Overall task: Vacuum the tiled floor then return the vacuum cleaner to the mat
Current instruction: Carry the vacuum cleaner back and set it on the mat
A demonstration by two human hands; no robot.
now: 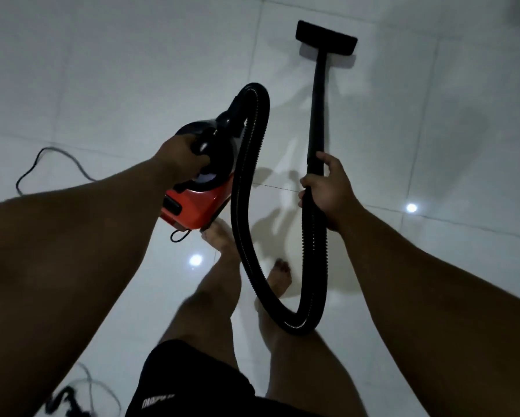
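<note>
Black shorts (192, 383) are filling six o'clock. Left hand (182, 159) is gripping the red vacuum cleaner (201, 203) off the tiled floor (102, 70); right hand (328, 191) is curling round the wand (318, 115), whose floor head (326, 37) is resting at twelve o'clock. Hose (246, 236) is looping between them.

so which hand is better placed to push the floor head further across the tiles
The right hand. It already grips the black wand that leads straight to the floor head on the tiled floor. The left hand is busy holding the red vacuum body off the floor.
</note>
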